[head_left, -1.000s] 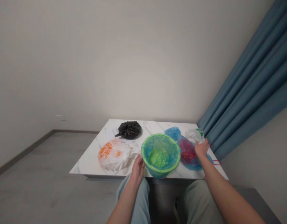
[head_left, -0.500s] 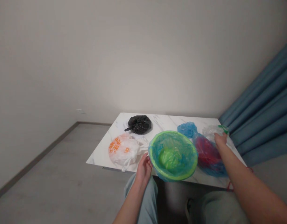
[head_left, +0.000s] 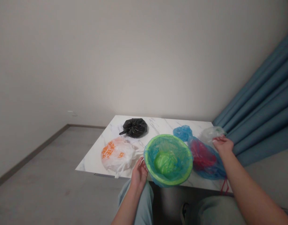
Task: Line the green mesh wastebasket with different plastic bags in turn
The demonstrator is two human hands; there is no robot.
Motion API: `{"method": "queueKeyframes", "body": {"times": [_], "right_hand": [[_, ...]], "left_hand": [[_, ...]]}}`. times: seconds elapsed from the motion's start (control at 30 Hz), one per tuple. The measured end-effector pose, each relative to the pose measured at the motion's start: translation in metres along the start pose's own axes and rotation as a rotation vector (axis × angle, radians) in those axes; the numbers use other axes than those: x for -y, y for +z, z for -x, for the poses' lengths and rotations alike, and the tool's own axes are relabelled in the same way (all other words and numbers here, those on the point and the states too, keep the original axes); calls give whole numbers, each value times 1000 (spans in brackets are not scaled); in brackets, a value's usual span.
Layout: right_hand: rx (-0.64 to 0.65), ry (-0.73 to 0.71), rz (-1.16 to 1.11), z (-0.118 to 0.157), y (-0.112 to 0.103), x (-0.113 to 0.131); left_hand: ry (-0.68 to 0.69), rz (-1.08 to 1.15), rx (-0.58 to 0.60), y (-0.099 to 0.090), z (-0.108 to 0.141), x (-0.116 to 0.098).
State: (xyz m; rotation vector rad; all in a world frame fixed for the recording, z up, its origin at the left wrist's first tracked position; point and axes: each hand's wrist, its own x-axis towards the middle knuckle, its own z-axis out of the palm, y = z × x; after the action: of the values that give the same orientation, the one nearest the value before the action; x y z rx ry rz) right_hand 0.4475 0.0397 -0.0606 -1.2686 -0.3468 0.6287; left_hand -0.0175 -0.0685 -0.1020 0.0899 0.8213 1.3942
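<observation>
Gray floor (head_left: 41, 175) and a plain pale wall (head_left: 134, 62) fill most of the view, with a blue curtain (head_left: 258, 106) at the right and a white marble-look table (head_left: 155, 125) low in the middle. Think of the table as a clock with 12 at the far edge. A green plastic basket (head_left: 168, 182) with a blue bag lining it sits near 6, at the near edge, and a green lump lies inside it. The left hand (head_left: 139, 175) is right by the basket's near left side, with its fingers bent. A thin white strip shows at the fingertips, but I cannot tell if the hand is gripping it. The right hand (head_left: 223, 147) is out at about 3, palm down, with its fingers stretched out and open. It sits at a clear plastic bag (head_left: 211, 134) and just beside a blue bag with red stuff inside (head_left: 202, 157). A small blue bag (head_left: 182, 132) lies near 1, a tied black bag (head_left: 134, 128) near 11, and a white bag with orange print (head_left: 117, 156) near 8. The basket looks light and a bit stiff, so its thick rim seems the best place to hold. The bags look soft, thin and slippery, and they would likely crumple in a hand, so a full grab or a hold on the knots looks safer than a pinch.
</observation>
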Motion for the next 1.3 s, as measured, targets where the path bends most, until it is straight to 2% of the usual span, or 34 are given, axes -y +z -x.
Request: {"method": "queueKeyframes", "body": {"times": [0.1, 0.2, 0.27, 0.33, 0.37, 0.4, 0.43, 0.53, 0.6, 0.67, 0.77, 0.87, 0.9, 0.93, 1.0, 1.07, 1.1, 1.23, 1.3], "right_hand": [[50, 101, -212, 25, 6, 35], [167, 53, -289, 74, 17, 69], [290, 56, -282, 118, 24, 82], [413, -37, -181, 163, 27, 85], [458, -107, -93, 184, 28, 82], [486, -181, -2, 205, 27, 77], [497, -241, 80, 224, 25, 71], [555, -343, 215, 275, 20, 51], [701, -283, 217, 303, 22, 39], [856, -149, 183, 324, 28, 32], [998, 84, 132, 334, 38, 30], [1125, 276, 149, 313, 38, 34], [1117, 303, 158, 302, 36, 36], [1054, 309, 153, 291, 33, 38], [860, 308, 103, 275, 27, 40], [752, 320, 52, 273, 23, 41], [770, 336, 38, 278, 22, 40], [996, 517, -88, 317, 22, 32], [1045, 646, -209, 335, 25, 25]], "left_hand": [[3, 5, 11, -1, 0, 0], [87, -15, -8, -4, -1, -2], [259, -96, -73, -2, 2, -8], [463, -238, -124, 6, 13, -17], [535, -311, -107, 13, 22, -22], [578, -378, -46, 23, 34, -27], [575, -429, 77, 33, 48, -32], [505, -557, 399, 68, 94, -37], [502, -695, 505, 85, 119, -33], [506, -797, 509, 95, 133, -26], [572, -912, 398, 97, 137, -19], [695, -934, 233, 93, 134, -27], [713, -927, 180, 92, 134, -33], [714, -921, 134, 91, 135, -39], [705, -913, 81, 90, 138, -50], [715, -907, 100, 91, 143, -57], [718, -910, 133, 93, 145, -58], [733, -1090, 309, 106, 147, -41], [828, -1296, 379, 113, 144, -23]]}}
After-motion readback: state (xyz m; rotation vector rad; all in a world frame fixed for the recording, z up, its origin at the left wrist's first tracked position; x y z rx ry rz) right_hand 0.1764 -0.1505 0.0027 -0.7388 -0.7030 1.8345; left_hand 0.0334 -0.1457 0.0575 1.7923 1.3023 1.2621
